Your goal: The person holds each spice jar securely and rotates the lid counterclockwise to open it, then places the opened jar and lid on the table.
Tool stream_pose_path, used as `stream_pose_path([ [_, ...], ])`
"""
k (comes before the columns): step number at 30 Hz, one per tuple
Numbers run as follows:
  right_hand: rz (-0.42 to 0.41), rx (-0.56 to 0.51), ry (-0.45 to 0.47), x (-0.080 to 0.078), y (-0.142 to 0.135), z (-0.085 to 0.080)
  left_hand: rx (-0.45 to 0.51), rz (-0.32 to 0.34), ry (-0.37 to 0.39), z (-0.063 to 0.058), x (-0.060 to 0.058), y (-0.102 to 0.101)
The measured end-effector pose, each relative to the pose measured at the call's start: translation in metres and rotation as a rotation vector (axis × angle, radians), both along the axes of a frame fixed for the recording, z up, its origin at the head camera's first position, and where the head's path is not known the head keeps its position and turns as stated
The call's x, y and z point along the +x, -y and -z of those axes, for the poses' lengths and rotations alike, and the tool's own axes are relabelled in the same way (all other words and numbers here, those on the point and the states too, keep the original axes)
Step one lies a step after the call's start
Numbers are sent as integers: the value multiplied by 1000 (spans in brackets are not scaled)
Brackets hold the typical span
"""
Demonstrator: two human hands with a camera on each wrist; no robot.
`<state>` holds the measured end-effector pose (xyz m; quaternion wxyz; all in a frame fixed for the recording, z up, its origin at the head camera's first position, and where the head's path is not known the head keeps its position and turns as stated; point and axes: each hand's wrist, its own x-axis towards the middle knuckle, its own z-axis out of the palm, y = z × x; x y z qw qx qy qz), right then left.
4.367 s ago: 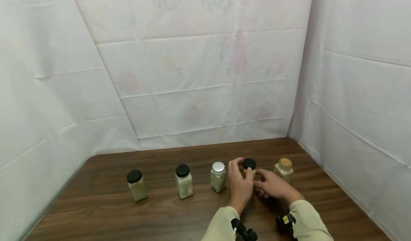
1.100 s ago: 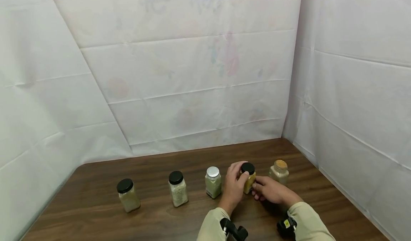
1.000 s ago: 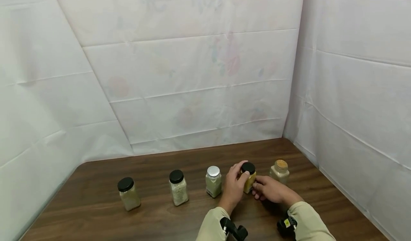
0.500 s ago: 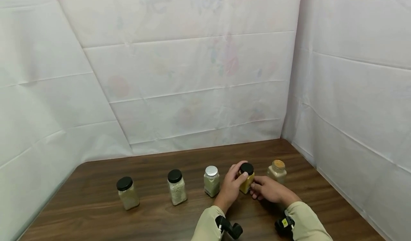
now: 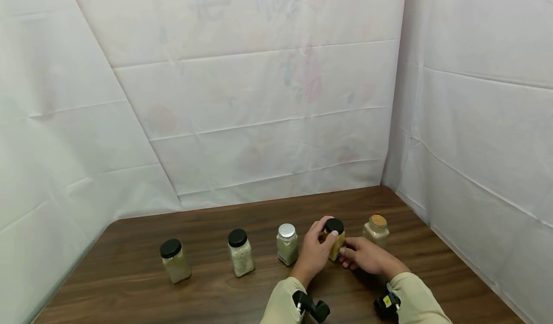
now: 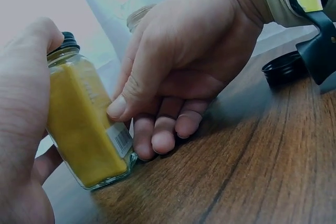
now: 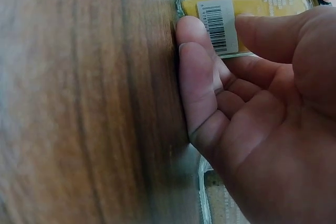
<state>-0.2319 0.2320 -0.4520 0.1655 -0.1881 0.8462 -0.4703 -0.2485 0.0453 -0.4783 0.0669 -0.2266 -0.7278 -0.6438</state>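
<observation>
A square glass jar of yellow powder [image 6: 84,124], with a black lid [image 5: 334,225] and a barcode label [image 7: 215,27], leans slightly on the table between both hands. My left hand [image 5: 314,252] holds it from the left, thumb on the near side and fingers round the back up by the lid. Low on the right side, my right hand [image 5: 367,256] pinches it, the thumb near the label and the other fingers curled by the base. Just behind the right hand stands a jar [image 5: 377,233] with an orange-tan top, partly hidden.
To the left stand a silver-lidded jar [image 5: 287,245] and two black-lidded jars, one in the middle [image 5: 241,254] and one at far left [image 5: 176,262]. A loose black lid [image 6: 283,69] lies under the right wrist. White sheets [image 5: 268,122] enclose the wooden table [image 5: 207,295].
Since the earliest frame, the right hand has shifted slightly down the yellow jar, and more of its front shows. Over the last second both hands stay nearly still; the head view sways a little.
</observation>
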Motion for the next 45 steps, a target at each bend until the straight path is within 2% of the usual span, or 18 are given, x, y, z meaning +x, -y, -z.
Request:
stream_pose_path([
  [4, 3, 6, 3, -1, 1, -1, 10, -6, 1, -1, 0, 0],
  [14, 1, -22, 15, -5, 4, -2, 119, 12, -12, -3, 0, 6],
  [22, 26, -2, 7, -6, 8, -1, 59, 42, 14, -4, -2, 14],
  [25, 36, -10, 10, -5, 11, -1, 43, 31, 10, -4, -3, 16],
  [34, 80, -29, -4, 4, 9, 0, 65, 21, 19, -2, 1, 10],
  [45, 64, -37, 2, 8, 5, 0, 84, 15, -2, -1, 3, 5],
])
